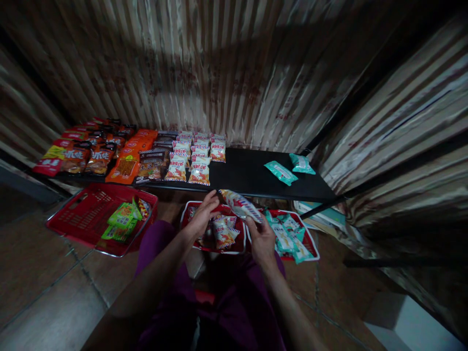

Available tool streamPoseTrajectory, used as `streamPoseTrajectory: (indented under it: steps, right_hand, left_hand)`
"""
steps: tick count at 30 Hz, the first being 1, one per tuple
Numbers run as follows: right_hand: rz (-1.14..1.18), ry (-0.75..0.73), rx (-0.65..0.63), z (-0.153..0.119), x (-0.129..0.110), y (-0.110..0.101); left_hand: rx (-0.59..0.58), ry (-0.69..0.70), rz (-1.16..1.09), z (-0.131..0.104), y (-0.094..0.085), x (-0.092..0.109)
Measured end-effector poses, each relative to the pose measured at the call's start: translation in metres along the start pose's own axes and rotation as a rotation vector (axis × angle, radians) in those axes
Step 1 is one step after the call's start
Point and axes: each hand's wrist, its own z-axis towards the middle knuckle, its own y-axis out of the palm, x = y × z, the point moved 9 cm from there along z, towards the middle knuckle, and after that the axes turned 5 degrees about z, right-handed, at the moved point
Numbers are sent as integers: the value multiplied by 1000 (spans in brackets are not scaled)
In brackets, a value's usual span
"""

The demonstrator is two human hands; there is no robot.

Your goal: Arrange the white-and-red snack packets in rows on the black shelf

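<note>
The right hand (261, 239) pinches one end of a striped snack bag (241, 205) above the middle red basket (240, 242), in front of the black shelf (243, 170). The left hand (200, 217), fingers bent, is beside the bag's other end; whether it grips it, I cannot tell. Similar bags (199, 170) stand in rows on the shelf.

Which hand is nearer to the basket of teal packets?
Right: the right hand is at that basket's left edge; the left hand is farther left, by the middle basket.
</note>
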Motion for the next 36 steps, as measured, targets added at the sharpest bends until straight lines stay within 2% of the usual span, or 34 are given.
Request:
streamPoseTrajectory:
  steps: [3,6,9,13,15,17,21,23,26,30,36]
  right_hand:
    - [395,385,177,-4,28,1]
    - [598,606,241,-12,41,7]
    - [716,734,288,-23,51,13]
    - [808,791,249,-36,65,25]
    - [766,782,182,-40,74,28]
    - [656,712,144,-37,80,21]
    - [460,486,221,-18,79,-10]
    - [410,430,243,-9,76,-19]
    - [375,442,209,0,76,-19]
    - [347,442,120,7,70,-9]
    - [291,264,157,20,43,-9]
  left_hand:
    - [-21,-1,83,2,1,0]
    - [9,-13,71,2,-2,-4]
    - [99,26,35,1,-9,-6]
    - [1,29,42,0,1,-11]
    - [29,48,47,0,-2,-8]
    - [99,65,53,0,-9,-2]
    - [130,100,69,-2,-14,11]
    - [138,99,54,-5,-13,11]
    - [138,76,-3,-11,-9,-2]
    - [137,45,-70,-20,-8,-26]
    - [126,-33,-36,-38,-10,-61]
